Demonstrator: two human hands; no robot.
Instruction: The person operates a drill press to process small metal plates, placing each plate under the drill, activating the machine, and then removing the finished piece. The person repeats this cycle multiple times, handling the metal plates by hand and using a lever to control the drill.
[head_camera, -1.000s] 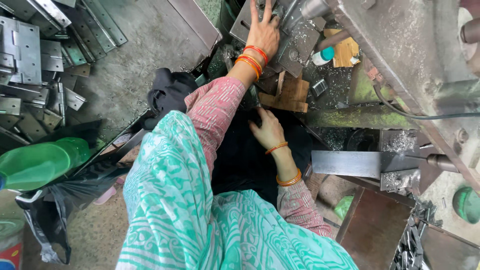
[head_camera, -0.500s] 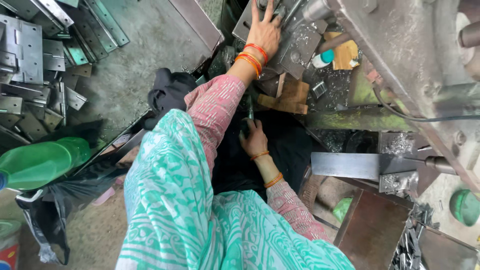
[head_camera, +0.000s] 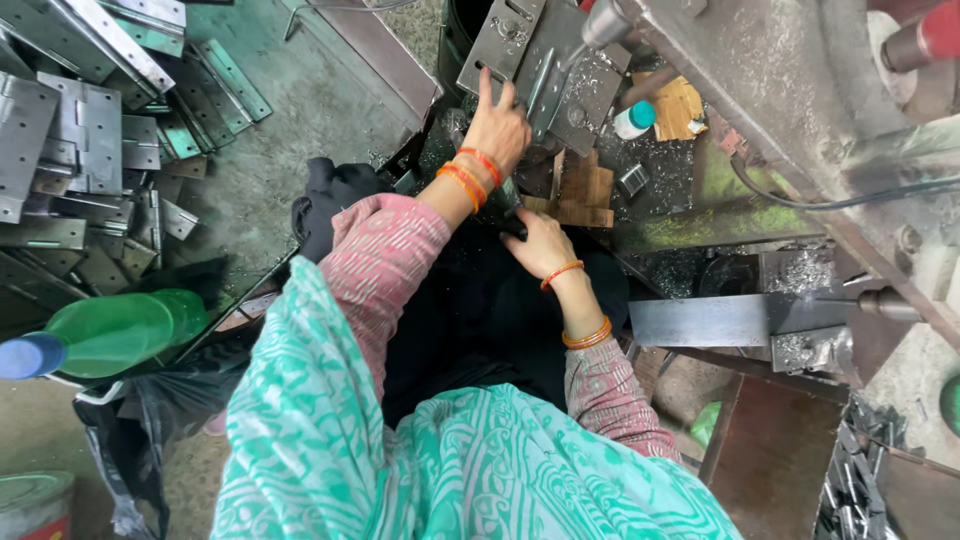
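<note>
Left hand (head_camera: 497, 125) is up with fingers spread, pressing flat on the grey metal plate (head_camera: 545, 70) that lies under the machine (head_camera: 760, 90). Right hand (head_camera: 535, 243) sits lower, near the wooden blocks (head_camera: 580, 190), fingers curled on something small and dark I cannot make out. Hinges (head_camera: 85, 130) lie stacked at the floor's left edge.

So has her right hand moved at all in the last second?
Yes. The right hand has slid up the picture and a little left, away from her lap toward the wooden blocks, closer under the left hand.
</note>
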